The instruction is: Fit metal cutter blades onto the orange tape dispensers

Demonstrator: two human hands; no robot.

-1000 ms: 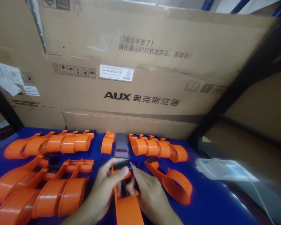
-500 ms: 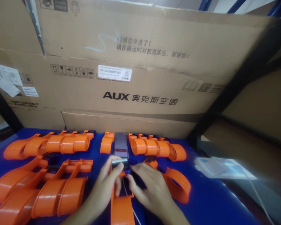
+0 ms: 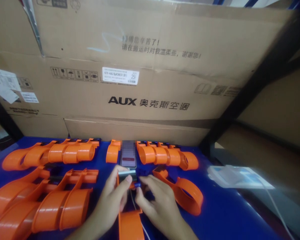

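My left hand (image 3: 115,191) is closed around the top of an orange plastic tape dispenser (image 3: 131,225). Its thumb presses on a dark strip with a pale toothed edge (image 3: 127,174). Close by on the right, my right hand (image 3: 157,200) pinches a small blue plastic piece (image 3: 137,184) between thumb and forefinger, against the dispenser's side. Whether that piece is seated in the dispenser, I cannot tell. Just beyond my hands lies a phone (image 3: 128,158), its screen partly blurred.
Several orange dispensers (image 3: 72,153) lie in rows at left on the blue tabletop (image 3: 225,213), with more at back right (image 3: 162,156). One dispenser (image 3: 190,195) lies beside my right hand. Behind stands a large carton (image 3: 150,86). A white packet (image 3: 240,176) and cable are at right.
The view has shifted slightly. My right fingertips have moved a little on the small blue piece, which shows more clearly now. My left hand keeps its hold on the dispenser.
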